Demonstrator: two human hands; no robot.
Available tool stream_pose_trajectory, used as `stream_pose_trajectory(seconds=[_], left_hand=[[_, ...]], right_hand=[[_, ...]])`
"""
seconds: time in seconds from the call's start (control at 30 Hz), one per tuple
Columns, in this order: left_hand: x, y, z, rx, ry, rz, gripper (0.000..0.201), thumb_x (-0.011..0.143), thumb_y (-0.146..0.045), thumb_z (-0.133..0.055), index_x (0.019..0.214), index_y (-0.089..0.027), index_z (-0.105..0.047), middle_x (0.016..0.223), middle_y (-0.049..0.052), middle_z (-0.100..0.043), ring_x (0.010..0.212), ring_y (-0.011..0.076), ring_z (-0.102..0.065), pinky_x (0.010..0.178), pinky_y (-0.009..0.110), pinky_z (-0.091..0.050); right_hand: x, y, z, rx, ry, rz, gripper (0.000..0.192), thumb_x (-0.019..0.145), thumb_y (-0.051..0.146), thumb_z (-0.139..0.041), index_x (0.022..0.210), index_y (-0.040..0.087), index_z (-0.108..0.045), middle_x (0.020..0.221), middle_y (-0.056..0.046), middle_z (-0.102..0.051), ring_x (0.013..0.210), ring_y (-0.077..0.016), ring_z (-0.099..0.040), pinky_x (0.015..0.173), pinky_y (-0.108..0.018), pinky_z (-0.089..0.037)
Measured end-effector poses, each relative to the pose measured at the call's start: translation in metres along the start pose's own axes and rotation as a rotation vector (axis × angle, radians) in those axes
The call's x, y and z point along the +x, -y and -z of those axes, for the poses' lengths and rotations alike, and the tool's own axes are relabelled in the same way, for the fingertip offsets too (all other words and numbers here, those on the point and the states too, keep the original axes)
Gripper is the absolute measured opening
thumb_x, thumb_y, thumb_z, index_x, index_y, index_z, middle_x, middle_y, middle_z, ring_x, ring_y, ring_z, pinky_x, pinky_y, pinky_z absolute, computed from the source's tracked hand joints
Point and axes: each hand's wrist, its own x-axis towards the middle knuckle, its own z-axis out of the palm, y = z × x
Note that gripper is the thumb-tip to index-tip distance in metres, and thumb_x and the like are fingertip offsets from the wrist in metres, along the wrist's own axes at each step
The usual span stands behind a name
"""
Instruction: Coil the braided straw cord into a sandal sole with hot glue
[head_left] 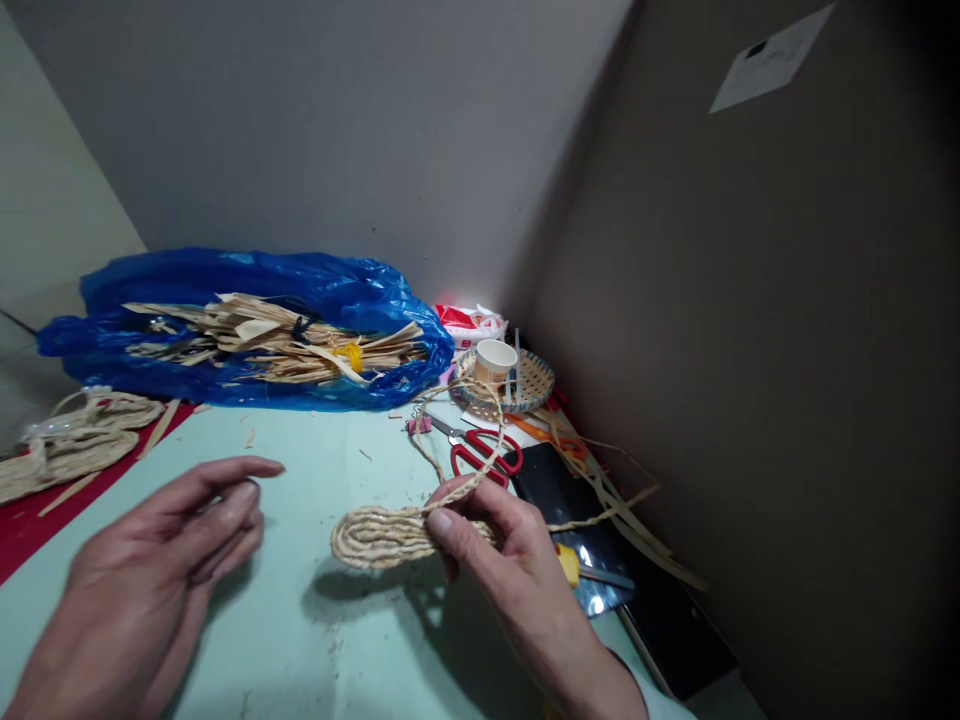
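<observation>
A braided straw cord (pixel 379 540), wound into a flat, elongated oval coil, is pinched between the thumb and fingers of my right hand (pixel 521 570). The coil's rounded left end sticks out past my fingertips above the pale green table. From the grip, a loose length of the braid loops up and back toward the scissors, and another strand trails right. My left hand (pixel 169 570) hovers left of the coil, apart from it, with the index finger stretched out and the other fingers loosely bent, holding nothing.
Red-handled scissors (pixel 480 455) lie behind the coil. Beyond them, a paper cup (pixel 495 362) sits on a woven basket (pixel 538 380). A blue plastic bag (pixel 300 270) holds dry straw (pixel 285 345). Woven straw sandals (pixel 82 450) lie left; a yellow-handled tool (pixel 568 565) lies right on a black object.
</observation>
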Motion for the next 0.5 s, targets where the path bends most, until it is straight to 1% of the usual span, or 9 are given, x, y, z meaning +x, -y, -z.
stream_pose_trajectory(seconds=[0.03,0.07,0.13,0.2,0.27,0.33,0.4,0.47,0.5], left_hand=[[-0.005,0.001,-0.006,-0.007,0.033,0.051,0.026,0.072,-0.033,-0.086,0.097,-0.030,-0.078,0.080,-0.008,-0.070,0.068,0.0075,-0.061,0.063,0.009,-0.055],[-0.010,0.003,-0.012,-0.005,0.051,0.081,0.032,0.066,-0.040,-0.090,0.094,-0.028,-0.079,0.075,-0.006,-0.069,0.064,0.0075,-0.059,0.058,0.010,-0.054],[-0.017,0.006,-0.020,-0.002,0.116,0.122,0.045,0.060,-0.051,-0.093,0.094,-0.025,-0.079,0.061,-0.006,-0.061,0.052,0.0063,-0.049,0.045,0.009,-0.045],[-0.020,0.008,-0.023,-0.014,0.154,0.127,0.050,0.060,-0.059,-0.090,0.095,-0.025,-0.078,0.055,-0.007,-0.053,0.045,0.0048,-0.037,0.037,0.010,-0.033],[-0.020,0.010,-0.022,-0.003,0.148,0.121,0.052,0.063,-0.062,-0.088,0.098,-0.025,-0.078,0.056,-0.007,-0.053,0.045,0.0047,-0.034,0.037,0.011,-0.030],[-0.018,0.010,-0.018,0.062,0.118,0.108,0.054,0.064,-0.062,-0.087,0.102,-0.026,-0.078,0.061,-0.005,-0.059,0.048,0.0061,-0.040,0.040,0.012,-0.036],[-0.014,0.010,-0.014,0.153,0.117,0.056,0.053,0.066,-0.061,-0.086,0.107,-0.029,-0.078,0.066,-0.004,-0.064,0.055,0.0086,-0.050,0.047,0.013,-0.043],[-0.012,0.008,-0.013,0.199,0.152,-0.034,0.052,0.067,-0.058,-0.086,0.111,-0.033,-0.077,0.087,-0.001,-0.074,0.075,0.0128,-0.063,0.062,0.013,-0.052],[-0.012,0.006,-0.013,0.192,0.174,-0.073,0.051,0.069,-0.057,-0.086,0.113,-0.034,-0.076,0.099,-0.001,-0.075,0.087,0.0150,-0.066,0.070,0.014,-0.054]], right_hand=[[-0.001,0.000,0.000,-0.008,0.000,0.004,0.029,0.094,0.043,-0.066,0.078,0.019,-0.062,0.072,0.002,-0.056,0.068,-0.0141,-0.051,0.063,-0.026,-0.039],[-0.001,-0.001,-0.001,-0.015,0.000,0.006,0.030,0.094,0.043,-0.066,0.078,0.019,-0.062,0.072,0.002,-0.056,0.069,-0.0142,-0.050,0.063,-0.026,-0.039],[-0.001,-0.001,-0.001,-0.018,0.000,0.009,0.030,0.094,0.043,-0.066,0.077,0.019,-0.062,0.071,0.002,-0.055,0.068,-0.0140,-0.049,0.063,-0.026,-0.039],[-0.001,-0.001,-0.001,-0.012,0.003,0.011,0.030,0.094,0.043,-0.067,0.077,0.019,-0.062,0.070,0.002,-0.055,0.067,-0.0138,-0.049,0.064,-0.026,-0.039],[-0.001,-0.001,0.000,-0.002,0.012,0.011,0.029,0.094,0.043,-0.067,0.078,0.019,-0.062,0.070,0.002,-0.055,0.067,-0.0138,-0.049,0.064,-0.026,-0.039],[-0.001,-0.001,0.000,-0.002,0.021,0.019,0.027,0.095,0.041,-0.066,0.079,0.019,-0.063,0.071,0.002,-0.056,0.068,-0.0140,-0.050,0.065,-0.026,-0.039],[-0.002,-0.001,0.000,-0.028,0.014,0.032,0.025,0.096,0.039,-0.066,0.080,0.019,-0.063,0.072,0.002,-0.056,0.070,-0.0141,-0.050,0.065,-0.026,-0.038],[-0.003,-0.001,-0.001,-0.071,-0.007,0.044,0.024,0.097,0.038,-0.065,0.081,0.019,-0.064,0.073,0.002,-0.057,0.071,-0.0142,-0.050,0.066,-0.026,-0.038],[-0.004,-0.001,-0.001,-0.086,-0.015,0.047,0.024,0.097,0.038,-0.064,0.082,0.019,-0.065,0.074,0.002,-0.057,0.072,-0.0143,-0.050,0.067,-0.026,-0.037]])
